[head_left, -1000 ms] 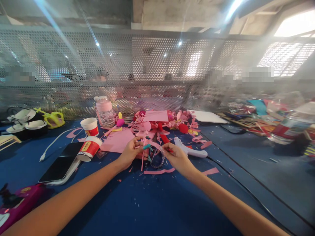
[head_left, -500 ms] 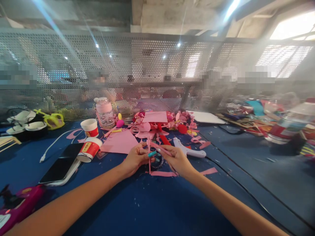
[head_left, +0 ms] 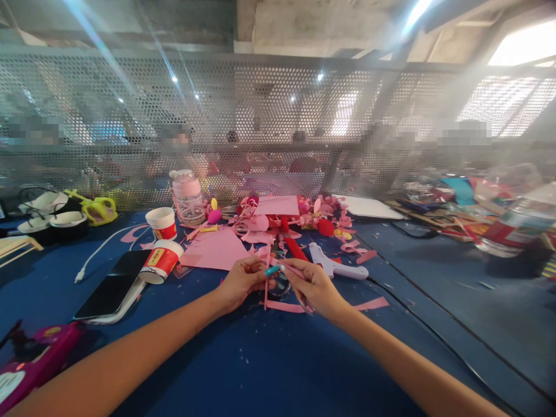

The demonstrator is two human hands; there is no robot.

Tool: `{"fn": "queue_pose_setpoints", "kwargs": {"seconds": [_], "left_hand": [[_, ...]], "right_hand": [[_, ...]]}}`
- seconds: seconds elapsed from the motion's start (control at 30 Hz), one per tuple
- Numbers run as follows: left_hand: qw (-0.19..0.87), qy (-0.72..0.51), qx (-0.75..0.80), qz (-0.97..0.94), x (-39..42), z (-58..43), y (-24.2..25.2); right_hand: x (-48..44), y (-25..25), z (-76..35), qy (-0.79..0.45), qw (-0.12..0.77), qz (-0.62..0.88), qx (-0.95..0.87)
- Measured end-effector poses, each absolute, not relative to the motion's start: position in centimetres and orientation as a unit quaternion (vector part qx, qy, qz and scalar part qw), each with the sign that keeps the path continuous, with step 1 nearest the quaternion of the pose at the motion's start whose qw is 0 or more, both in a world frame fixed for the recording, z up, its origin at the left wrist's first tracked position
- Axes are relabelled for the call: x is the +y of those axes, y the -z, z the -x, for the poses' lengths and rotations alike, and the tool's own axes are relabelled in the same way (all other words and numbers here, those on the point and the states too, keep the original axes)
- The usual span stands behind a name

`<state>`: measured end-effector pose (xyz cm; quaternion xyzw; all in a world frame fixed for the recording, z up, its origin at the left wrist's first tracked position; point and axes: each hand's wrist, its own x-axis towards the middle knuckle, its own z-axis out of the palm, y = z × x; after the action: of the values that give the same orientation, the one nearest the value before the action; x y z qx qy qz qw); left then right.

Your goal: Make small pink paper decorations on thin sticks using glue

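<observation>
My left hand is closed, its thumb and fingers pinching a narrow pink paper strip that stands upright. A small teal piece shows at those fingertips; whether it is a nail or a separate object I cannot tell. Close beside it, my right hand is closed on another thin pink strip, its fingertips almost touching the left ones. Under the hands lies a flat pink strip, and a dark round object is partly hidden behind them.
A white glue gun with a black cable lies right of the hands. Behind are pink paper scraps and a pink sheet. Leftward are paper cups, a phone and a pink-capped bottle. A mesh partition rises behind.
The whole view has shifted slightly. Both hands keep their grips on the pink strips, with the fingertips moved only a little.
</observation>
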<state>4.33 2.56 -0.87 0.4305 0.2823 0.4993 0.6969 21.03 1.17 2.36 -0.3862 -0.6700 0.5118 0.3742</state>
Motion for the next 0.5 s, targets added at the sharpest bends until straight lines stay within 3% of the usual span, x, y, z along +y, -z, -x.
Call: {"fn": "queue_pose_setpoints", "kwargs": {"seconds": [0.3,0.5], "left_hand": [[0.711,-0.495,0.266,-0.423,2.5,-4.2,0.6],[0.745,-0.475,0.234,-0.406,2.2,-4.2,0.3]], "right_hand": [[1.4,-3.2,-22.0,-0.55,0.412,0.332,-0.646],[3.0,-3.8,-23.3,-0.65,0.401,0.279,-0.582]]}}
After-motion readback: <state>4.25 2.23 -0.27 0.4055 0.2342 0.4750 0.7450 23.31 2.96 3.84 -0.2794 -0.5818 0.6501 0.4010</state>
